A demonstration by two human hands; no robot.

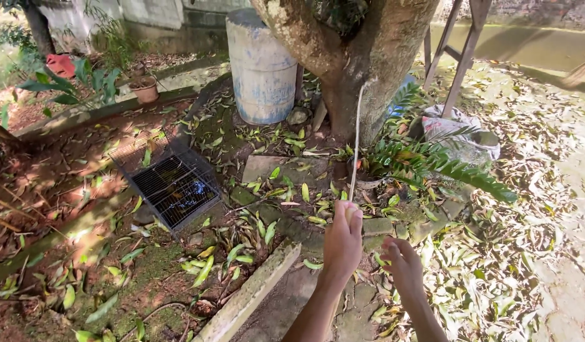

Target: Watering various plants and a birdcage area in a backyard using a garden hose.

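The left hand (343,239) grips the rope (356,142) tight (right hand (401,261) curled, empty); a hard tug might make it slip.

Left hand (343,239) fisted, right hand (401,261) curled

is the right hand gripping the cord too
No, only the left hand is closed around the pale cord running up to the tree trunk; the right hand hangs beside it, off the cord.
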